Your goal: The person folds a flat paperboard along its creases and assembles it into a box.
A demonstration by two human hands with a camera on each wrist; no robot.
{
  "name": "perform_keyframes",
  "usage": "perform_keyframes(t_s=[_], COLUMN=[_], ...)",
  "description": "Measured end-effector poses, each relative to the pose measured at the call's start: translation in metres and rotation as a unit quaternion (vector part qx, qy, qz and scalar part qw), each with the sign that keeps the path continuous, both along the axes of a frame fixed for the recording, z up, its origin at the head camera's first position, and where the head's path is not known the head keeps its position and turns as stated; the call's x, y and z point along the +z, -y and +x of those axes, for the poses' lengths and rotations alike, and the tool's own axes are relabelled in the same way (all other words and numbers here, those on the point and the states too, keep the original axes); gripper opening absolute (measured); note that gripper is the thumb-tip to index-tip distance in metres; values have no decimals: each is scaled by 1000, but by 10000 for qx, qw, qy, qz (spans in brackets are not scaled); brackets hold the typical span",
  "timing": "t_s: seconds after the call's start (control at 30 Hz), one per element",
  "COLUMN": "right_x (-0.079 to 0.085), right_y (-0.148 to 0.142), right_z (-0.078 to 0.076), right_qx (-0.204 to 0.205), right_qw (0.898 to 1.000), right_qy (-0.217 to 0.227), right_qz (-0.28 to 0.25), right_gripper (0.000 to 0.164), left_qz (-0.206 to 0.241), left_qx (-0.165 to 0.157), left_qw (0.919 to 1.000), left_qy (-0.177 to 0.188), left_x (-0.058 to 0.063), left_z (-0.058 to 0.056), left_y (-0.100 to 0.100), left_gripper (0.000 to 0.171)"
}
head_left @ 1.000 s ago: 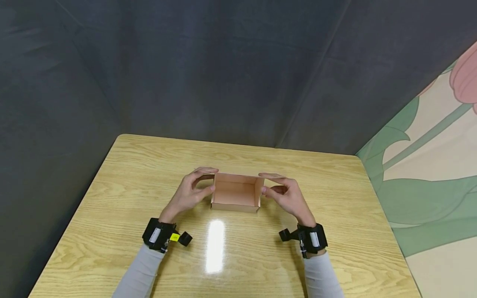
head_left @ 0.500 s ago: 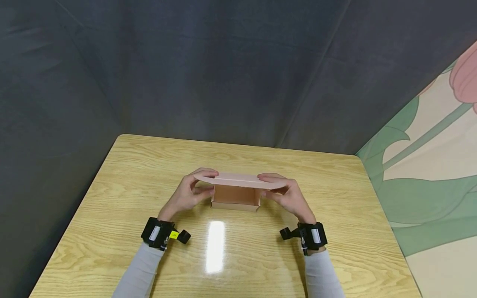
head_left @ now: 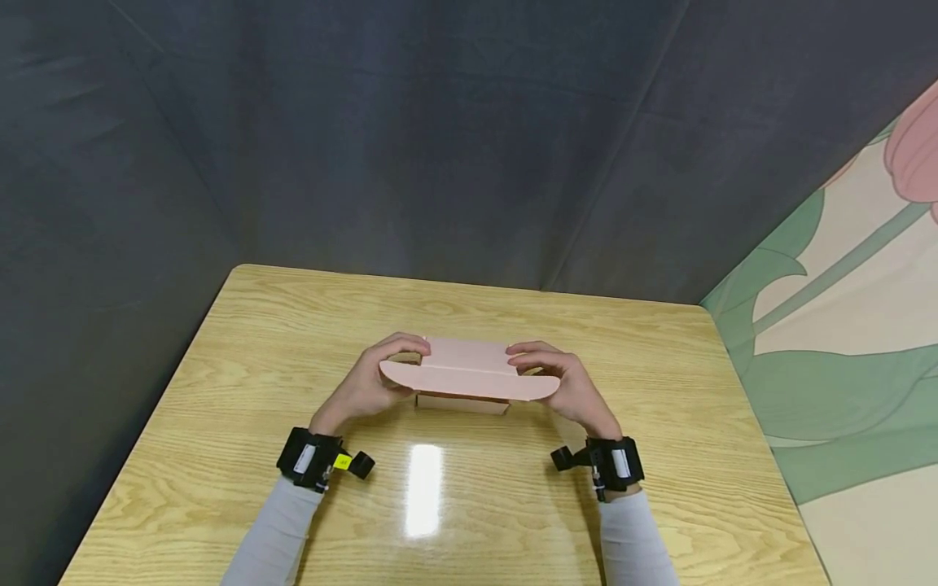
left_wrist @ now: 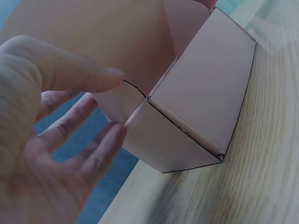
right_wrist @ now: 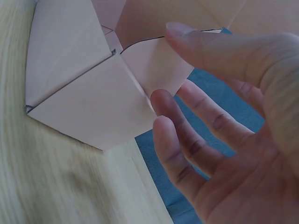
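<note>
A small pinkish-brown cardboard box (head_left: 463,404) rests on the table, its hinged lid (head_left: 469,355) leaning over the opening. The lid's long front flap (head_left: 469,382) has rounded ends and hides the inside in the head view. At the left end, my left hand (head_left: 366,382) pinches a small side flap (left_wrist: 119,100) between thumb and fingers. My right hand (head_left: 575,387) does likewise with the opposite side flap (right_wrist: 156,65). Both thumbs lie on the inner side of these flaps, with several fingers outside. Parts of both hands are hidden under the front flap in the head view.
The wood-grain table (head_left: 469,529) extends around the box on all sides. Behind it hangs a dark curtain (head_left: 440,146). A floral-patterned cloth (head_left: 865,366) is at the right. Each wrist wears a black camera mount (head_left: 315,460).
The lid and its front flap have swung forward and down over the box opening, covering most of the inside. Both hands have stayed nearly in place at the box's ends.
</note>
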State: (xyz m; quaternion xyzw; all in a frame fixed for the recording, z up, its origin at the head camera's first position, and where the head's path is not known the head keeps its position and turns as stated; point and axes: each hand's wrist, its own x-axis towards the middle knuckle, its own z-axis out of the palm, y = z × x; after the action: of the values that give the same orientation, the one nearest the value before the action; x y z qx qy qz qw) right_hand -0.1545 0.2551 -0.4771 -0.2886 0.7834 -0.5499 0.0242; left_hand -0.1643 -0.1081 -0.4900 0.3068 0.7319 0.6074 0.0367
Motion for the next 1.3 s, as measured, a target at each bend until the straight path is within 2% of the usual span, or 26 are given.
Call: perform_keyframes(t_s=[0.27, 0.43, 0.67, 0.87, 1.1, 1.23, 1.3], right_x=[-6, -9, -13, -15, -18, -18, -17], right_y=[-1, -1, -1, 1, 1, 0, -1], right_z=[0, -1, -2, -2, -4, -5, -6], right_qx=[267, 273, 306, 353, 376, 357, 294], right_qw=[9991, 9987, 9980, 9976, 9971, 9972, 9973], right_qy=[272, 419, 550, 595, 612, 570, 573], right_qz=[-160, -56, 62, -14, -259, -330, -348], right_gripper=[46, 46, 47, 49, 59, 65, 65], left_qz=[74, -122, -273, -314, -335, -245, -169], left_qx=[-214, -221, -270, -169, 59, 158, 191], left_qw=[9991, 9993, 9992, 9993, 9987, 9991, 9995], left_qy=[-347, -288, -107, -128, -373, -314, -166], left_x=[-6, -7, -9, -11, -11, -10, -9], left_z=[-4, -4, -5, -5, -4, -2, -1], left_y=[1, 3, 6, 6, 5, 6, 7], left_gripper=[72, 65, 68, 67, 65, 76, 76])
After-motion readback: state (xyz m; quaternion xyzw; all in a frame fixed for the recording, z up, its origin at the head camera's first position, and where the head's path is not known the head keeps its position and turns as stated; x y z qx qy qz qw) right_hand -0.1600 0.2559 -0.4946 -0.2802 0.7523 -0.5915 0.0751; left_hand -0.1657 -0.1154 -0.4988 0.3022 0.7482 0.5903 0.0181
